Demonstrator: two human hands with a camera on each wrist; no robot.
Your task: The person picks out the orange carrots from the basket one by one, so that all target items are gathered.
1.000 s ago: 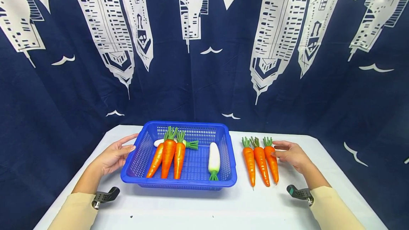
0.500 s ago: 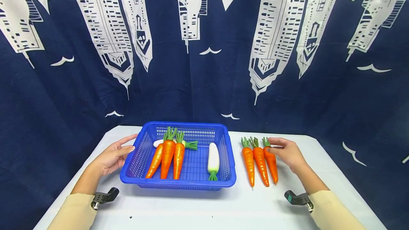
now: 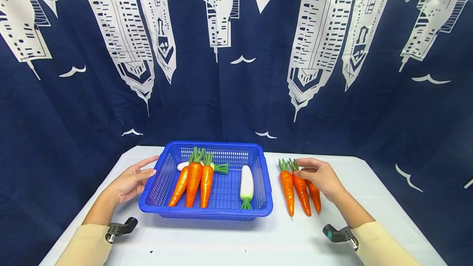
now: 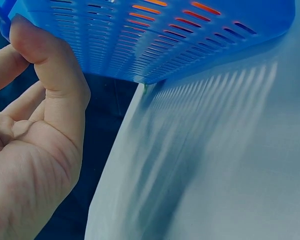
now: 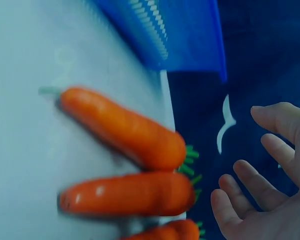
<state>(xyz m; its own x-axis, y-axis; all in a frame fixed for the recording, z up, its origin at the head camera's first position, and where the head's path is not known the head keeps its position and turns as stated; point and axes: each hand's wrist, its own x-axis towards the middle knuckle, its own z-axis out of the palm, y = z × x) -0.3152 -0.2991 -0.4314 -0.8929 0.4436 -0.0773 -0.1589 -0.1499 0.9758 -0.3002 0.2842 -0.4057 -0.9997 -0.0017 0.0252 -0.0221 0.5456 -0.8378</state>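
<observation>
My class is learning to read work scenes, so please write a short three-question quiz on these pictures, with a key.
1. How many tapered orange carrots with green tops lie on the white table, outside the blue rectangular perforated basket?
2. True or false: the person's right hand is gripping a carrot.
3. Which item lies by itself toward the basket's right wall?
A. An orange carrot
B. A smooth white radish with a green top
C. A purple eggplant

Key:
1. Three.
2. False; the right wrist view shows the right hand's fingers spread and holding nothing.
3. B.
</observation>
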